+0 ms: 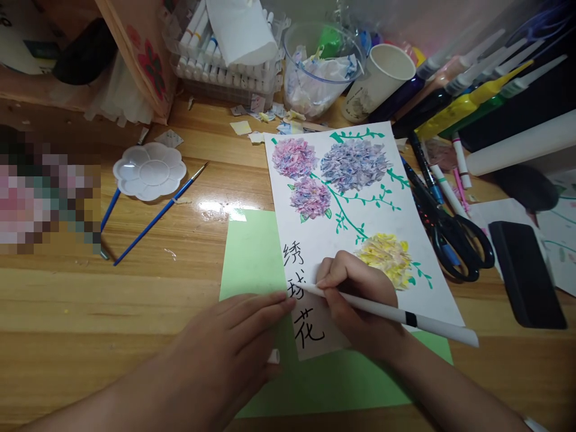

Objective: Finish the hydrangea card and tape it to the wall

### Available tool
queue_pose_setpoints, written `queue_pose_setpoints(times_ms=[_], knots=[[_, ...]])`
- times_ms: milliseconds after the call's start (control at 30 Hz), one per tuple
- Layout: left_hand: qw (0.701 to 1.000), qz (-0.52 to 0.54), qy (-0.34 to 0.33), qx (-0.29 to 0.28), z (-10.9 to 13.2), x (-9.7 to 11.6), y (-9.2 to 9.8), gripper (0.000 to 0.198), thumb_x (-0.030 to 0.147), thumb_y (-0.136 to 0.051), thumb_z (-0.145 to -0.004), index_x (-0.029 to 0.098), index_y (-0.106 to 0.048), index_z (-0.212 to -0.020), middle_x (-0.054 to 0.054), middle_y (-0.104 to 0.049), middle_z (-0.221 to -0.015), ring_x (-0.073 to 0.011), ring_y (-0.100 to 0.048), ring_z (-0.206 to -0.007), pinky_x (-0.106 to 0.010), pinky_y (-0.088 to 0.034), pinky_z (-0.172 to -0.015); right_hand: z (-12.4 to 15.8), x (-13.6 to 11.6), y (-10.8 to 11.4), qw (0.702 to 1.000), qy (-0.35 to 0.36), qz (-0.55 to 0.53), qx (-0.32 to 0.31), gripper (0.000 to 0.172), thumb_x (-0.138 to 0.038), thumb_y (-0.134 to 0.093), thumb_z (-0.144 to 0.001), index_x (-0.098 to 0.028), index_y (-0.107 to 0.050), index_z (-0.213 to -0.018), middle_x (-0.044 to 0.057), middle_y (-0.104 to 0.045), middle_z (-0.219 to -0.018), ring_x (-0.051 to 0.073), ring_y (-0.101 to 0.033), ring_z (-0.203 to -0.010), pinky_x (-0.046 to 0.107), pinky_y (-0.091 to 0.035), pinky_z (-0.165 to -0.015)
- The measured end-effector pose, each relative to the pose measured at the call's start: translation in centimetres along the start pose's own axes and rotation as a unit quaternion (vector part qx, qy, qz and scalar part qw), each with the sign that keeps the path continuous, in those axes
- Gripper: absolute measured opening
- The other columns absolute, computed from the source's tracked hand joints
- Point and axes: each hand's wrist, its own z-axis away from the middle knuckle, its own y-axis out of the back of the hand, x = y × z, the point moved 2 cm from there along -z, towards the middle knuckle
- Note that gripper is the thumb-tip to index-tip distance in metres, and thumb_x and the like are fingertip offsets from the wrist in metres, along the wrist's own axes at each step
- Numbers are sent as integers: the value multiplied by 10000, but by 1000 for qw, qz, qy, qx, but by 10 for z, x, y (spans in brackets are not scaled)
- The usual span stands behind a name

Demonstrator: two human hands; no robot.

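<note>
My right hand (360, 279) grips a white marker (438, 327) with a black band, its tip on the middle of three black handwritten characters. They run down the left edge of a white sheet (423, 240). Crumpled-paper flower heads, pink, purple and yellow (391, 258), are stuck on the sheet among green painted stems and leaves. My left hand (243, 330) has its fingertips at the sheet's left edge. From under its fingers pokes the open end of a white marker cap (273, 356), the rest hidden. Beneath the sheet lies green paper (252, 258).
A white flower-shaped palette (150, 171) and blue paintbrushes (157, 216) lie left. Black scissors (459, 240) and a black phone-like slab (526, 273) are right. Behind stand a marker box (225, 75), a clear tub (319, 78), a paper cup (382, 78) and paint bottles (472, 99).
</note>
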Motion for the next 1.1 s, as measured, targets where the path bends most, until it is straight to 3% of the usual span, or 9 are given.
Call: queue_pose_setpoints(times_ms=[300, 767, 967, 1100], knots=[[1000, -13, 1, -24, -2, 1, 2, 366, 229, -425, -908, 172, -481, -1265, -61, -556, -1310, -185, -522, -1191, -304, -457, -994, 0, -1, 0, 999, 2, 27, -18, 154, -78, -483, -736, -222, -430, -724, -42, -438, -597, 118, -464, -550, 255, -336, -491], [1000, 16, 8, -3, -1, 0, 1, 480, 222, -457, -895, 177, -367, -1365, -66, -576, -1284, -191, -511, -1202, -305, -454, -996, -1, -2, 0, 998, 36, 42, -30, 149, -77, -489, -739, -222, -450, -734, -41, -438, -595, 121, -466, -542, 263, -333, -493], [1000, -3, -6, 13, 5, -1, -2, 389, 232, -424, -914, 144, -430, -1293, -103, -552, -1298, -192, -516, -1181, -316, -464, -964, 0, -2, 0, 991, 96, -64, 72, 91, -133, -481, -830, -214, -505, -796, -28, -483, -635, 111, -471, -520, 251, -342, -466], [999, -5, -11, 50, 6, 0, 0, 224, 228, -401, -923, 158, -548, -1077, -94, -610, -1184, -187, -558, -1085, -331, -477, -895, 1, -12, 5, 977, 127, -117, 125, 74, -181, -487, -868, -210, -555, -864, -8, -546, -694, 115, -537, -590, 242, -403, -511]])
